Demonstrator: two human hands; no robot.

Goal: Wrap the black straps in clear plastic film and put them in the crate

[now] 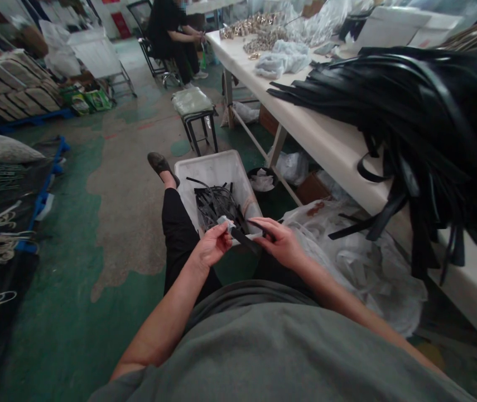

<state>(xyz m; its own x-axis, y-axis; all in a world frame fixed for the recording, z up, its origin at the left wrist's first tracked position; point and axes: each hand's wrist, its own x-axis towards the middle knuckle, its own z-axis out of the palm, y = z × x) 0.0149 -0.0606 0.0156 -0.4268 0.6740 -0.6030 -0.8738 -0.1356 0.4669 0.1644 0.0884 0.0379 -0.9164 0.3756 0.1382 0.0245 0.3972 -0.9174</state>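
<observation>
My left hand is closed in a pinch at the end of a black strap, where a small pale grey piece shows at the fingertips. I cannot make out what that piece is. My right hand is also closed, its fingers round the strap's other part. Both hands are above the near edge of a white plastic bin between my legs. Inside the bin lies a loose heap of black strips.
To the right, a long table bears a large pile of black straps hanging over its edge, plus gold-coloured metal hardware. Below are plastic bags. Ahead stand a padded stool and a seated person. Pallets are at left.
</observation>
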